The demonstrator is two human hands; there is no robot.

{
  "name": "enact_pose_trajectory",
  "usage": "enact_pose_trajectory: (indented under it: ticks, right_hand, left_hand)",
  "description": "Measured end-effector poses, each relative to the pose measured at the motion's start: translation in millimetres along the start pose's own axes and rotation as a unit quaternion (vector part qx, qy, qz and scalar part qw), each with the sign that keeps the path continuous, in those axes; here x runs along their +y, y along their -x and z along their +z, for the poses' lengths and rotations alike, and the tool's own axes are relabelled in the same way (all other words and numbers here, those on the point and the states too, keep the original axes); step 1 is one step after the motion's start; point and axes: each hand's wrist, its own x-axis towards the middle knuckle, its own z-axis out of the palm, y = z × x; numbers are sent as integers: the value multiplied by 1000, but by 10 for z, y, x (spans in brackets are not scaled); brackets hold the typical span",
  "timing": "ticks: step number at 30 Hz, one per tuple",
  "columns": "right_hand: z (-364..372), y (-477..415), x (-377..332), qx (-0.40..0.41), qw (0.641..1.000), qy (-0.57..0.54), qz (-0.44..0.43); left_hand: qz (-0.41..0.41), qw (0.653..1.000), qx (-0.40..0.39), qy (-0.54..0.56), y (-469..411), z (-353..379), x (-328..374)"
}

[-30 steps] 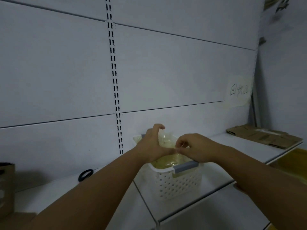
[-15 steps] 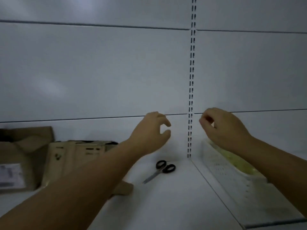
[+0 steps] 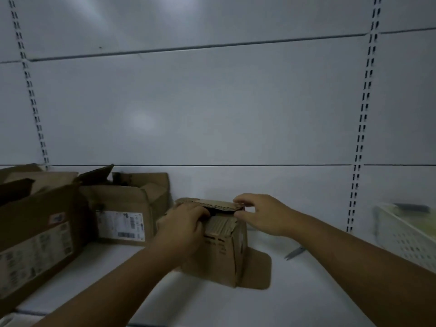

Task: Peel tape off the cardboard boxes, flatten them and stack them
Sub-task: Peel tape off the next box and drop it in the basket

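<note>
The small cardboard box (image 3: 217, 263) stands on the white shelf (image 3: 236, 308) in the lower middle of the frame, with one flap lying flat on the shelf toward the lower right, and you have both hands on its torn top. Your left hand (image 3: 186, 225) covers the near left side with its fingers curled over the top edge, while your right hand (image 3: 264, 215) pinches the right end of the top flap, fingers above and thumb below, though blur softens the exact contact. At lower left an open labelled box (image 3: 122, 208) sits beside a bigger open box (image 3: 35, 232); a scissors tip (image 3: 295, 252) shows beside your right forearm, and a white basket (image 3: 401, 234) sits at the right edge.
</note>
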Motion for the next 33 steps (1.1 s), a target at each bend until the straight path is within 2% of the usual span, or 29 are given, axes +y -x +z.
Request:
enact_pose_trajectory:
  ticks: [2,4,6,8,11,13,15,18,20,22,24,26,30,33]
  right_hand:
    - [39,-31,-58,-2,999,-32,7]
    - [58,-61,-119,21,1000,-7,2]
    - [57,-51,-198,80,995,47,-21]
    - [58,-26,-273,156,983,83,-39]
    - [53,21,-407,268,958,58,-88]
    - [18,67,-495,313,940,40,-128]
    - [21,114,-492,313,937,50,-148]
    - [210,215,-285,212,971,32,-106]
    - [379,284,-184,168,983,16,-67]
    - [509,331,-203,177,982,6,-57]
    - [592,348,-290,201,978,4,-56]
    - [644,346,-363,216,975,7,-55]
    - [703,325,-465,234,971,24,-29]
    - [767,309,-543,249,967,41,21]
  left_hand:
    - [9,1000,-9,8,108,-64,-17]
    - [14,1000,1,27,216,-124,-33]
    - [38,997,34,60,351,-168,-71]
    - [95,991,65,64,498,-205,-126]
    - [192,968,158,32,711,-186,-193]
    - [196,963,185,28,839,-83,-252]
    - [160,977,138,41,975,78,-353]
    - [93,994,16,47,1139,275,-454]
    - [20,994,-30,106,1157,303,-435]
    - [-72,980,20,185,1088,266,-382]
    - [-177,949,81,247,961,226,-354]
    - [-236,924,88,289,824,190,-349]
    - [-267,915,92,288,607,132,-404]
    - [-251,932,77,249,592,94,-401]
